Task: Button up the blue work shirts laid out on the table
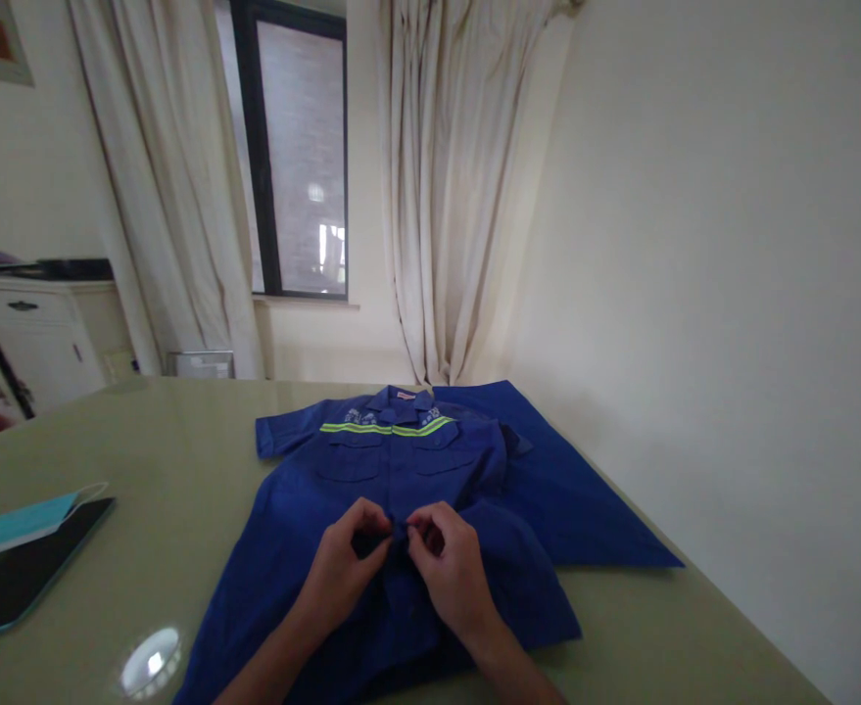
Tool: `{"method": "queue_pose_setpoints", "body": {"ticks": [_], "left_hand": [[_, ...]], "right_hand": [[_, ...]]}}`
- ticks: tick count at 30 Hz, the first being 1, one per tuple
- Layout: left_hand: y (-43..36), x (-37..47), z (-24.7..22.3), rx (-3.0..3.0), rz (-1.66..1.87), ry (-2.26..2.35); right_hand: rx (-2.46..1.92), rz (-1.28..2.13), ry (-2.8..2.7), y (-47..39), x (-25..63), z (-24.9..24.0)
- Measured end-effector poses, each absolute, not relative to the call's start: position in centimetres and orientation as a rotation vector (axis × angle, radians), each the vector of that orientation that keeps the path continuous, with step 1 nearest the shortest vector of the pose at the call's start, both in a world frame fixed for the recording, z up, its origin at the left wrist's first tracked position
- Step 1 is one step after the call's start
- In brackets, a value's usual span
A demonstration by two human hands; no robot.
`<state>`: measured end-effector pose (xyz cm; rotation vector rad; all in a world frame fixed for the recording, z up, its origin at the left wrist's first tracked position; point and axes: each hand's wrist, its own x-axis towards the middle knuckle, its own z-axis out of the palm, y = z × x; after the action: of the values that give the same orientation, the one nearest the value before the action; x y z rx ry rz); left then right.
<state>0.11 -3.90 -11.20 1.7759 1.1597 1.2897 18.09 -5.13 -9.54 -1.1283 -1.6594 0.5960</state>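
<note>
A dark blue work shirt (349,455) lies face up on the table, its collar at the far end and a yellow-green reflective stripe across the chest. Both hands meet at its front placket, below the chest pockets. My left hand (346,558) pinches the fabric there between thumb and forefinger. Just beside it, my right hand (449,558) grips the placket's other side the same way. The cloth between the fingertips is bunched up a little. Any button there is too small to make out.
Another dark blue cloth (569,499) lies flat under the shirt's right side, near the wall (731,323). At the left of the pale green table (180,441) are a light blue face mask (19,524) and a flat black object (40,568), perhaps a phone or tablet. Curtains and a window stand behind.
</note>
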Motion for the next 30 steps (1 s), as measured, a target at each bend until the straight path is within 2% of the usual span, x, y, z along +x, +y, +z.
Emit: {"method": "queue_pose_setpoints", "body": {"ticks": [5,14,21,30], "left_hand": [[-4.0,0.1,-11.0,1.886,1.177,1.119],[-4.7,0.5,-10.8,1.88,1.249,1.218],[-4.3,0.7,-11.7,1.822,1.324,1.224],[-4.7,0.6,-11.4,2.022,1.367,1.236]], "right_hand": [[-1.106,0.683,-1.61,-4.8,18.2,-9.5],[-1.071,0.733,-1.696,-4.7,18.7,-9.3],[-1.068,0.637,-1.744,-4.9,18.7,-9.1],[-1.034,0.731,-1.774,-4.6,19.4,-8.8]]}}
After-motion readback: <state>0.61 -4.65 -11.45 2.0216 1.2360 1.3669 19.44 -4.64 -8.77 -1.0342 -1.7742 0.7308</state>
